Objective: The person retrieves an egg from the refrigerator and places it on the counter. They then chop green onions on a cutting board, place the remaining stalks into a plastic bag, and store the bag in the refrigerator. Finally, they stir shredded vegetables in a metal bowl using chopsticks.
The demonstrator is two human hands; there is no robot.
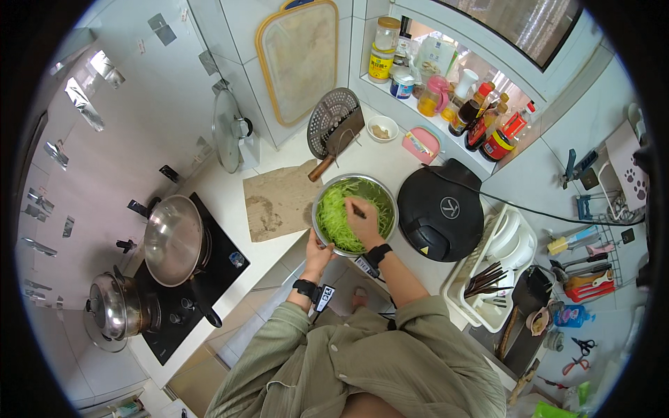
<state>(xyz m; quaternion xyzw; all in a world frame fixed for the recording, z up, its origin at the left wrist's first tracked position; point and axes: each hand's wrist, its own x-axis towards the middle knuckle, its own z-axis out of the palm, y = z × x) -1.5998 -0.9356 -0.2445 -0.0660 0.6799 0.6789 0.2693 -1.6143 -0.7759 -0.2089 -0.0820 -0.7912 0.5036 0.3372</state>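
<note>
A steel mixing bowl (395, 222) full of thin green vegetable shreds (337, 211) stands on the white counter. My left hand (319, 253) holds the bowl's near-left rim, thumb against its side. Over the shreds, inside the bowl, my right hand (362, 219) is closed around a short dark object (358, 211), perhaps chopsticks or a utensil handle; its lower end is hidden. Both wrists wear black bands with small devices.
Left of the bowl lies a stained brown sheet (279, 201); behind it, a cleaver (345, 130) leans on a perforated steel disc (329, 112). A black round appliance (441, 211) stands close on the right, beside a dish rack (528, 230). A frying pan (172, 240) sits on the stove.
</note>
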